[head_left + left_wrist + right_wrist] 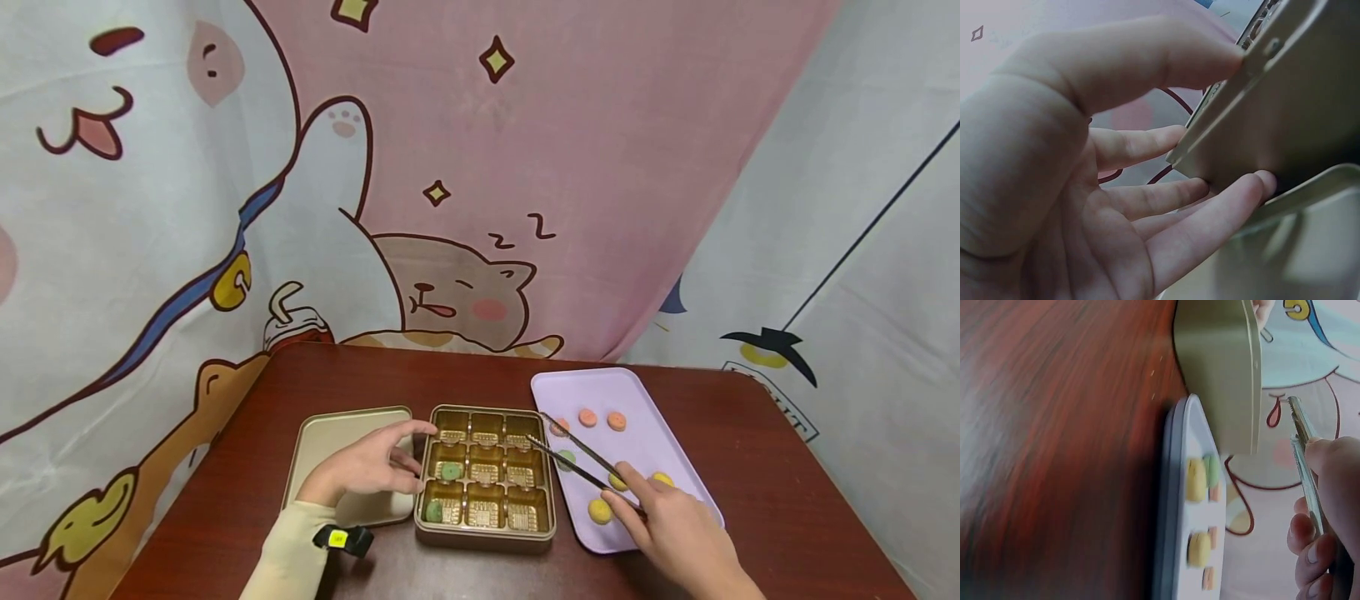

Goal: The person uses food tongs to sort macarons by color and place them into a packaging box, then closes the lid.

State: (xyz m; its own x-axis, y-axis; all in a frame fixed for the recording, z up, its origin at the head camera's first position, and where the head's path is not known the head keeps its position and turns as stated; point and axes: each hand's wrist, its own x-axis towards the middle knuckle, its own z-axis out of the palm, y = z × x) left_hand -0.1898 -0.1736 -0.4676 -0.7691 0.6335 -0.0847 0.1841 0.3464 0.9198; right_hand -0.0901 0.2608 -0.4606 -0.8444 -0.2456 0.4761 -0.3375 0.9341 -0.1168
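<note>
My right hand [678,529] grips metal tongs [585,475]; their tips are spread, with nothing between them, over the tin's back right edge. The gold tin [486,535] holds a divided insert; one green macaron [451,472] lies in its middle-left compartment and another green macaron [434,511] in its front-left one. At the tin's left side is my left hand [371,462], thumb and fingers spread, its fingertips against the wall in the left wrist view. Under the tongs, the lilac tray [633,392] carries pink macarons [587,417], a green macaron [566,459] and yellow macarons [600,511].
Left of the tin lies a flat gold lid [337,425], partly behind my left hand. All of it rests on a dark red-brown wooden table [420,375]. A cartoon-printed cloth [570,167] hangs along the table's back edge.
</note>
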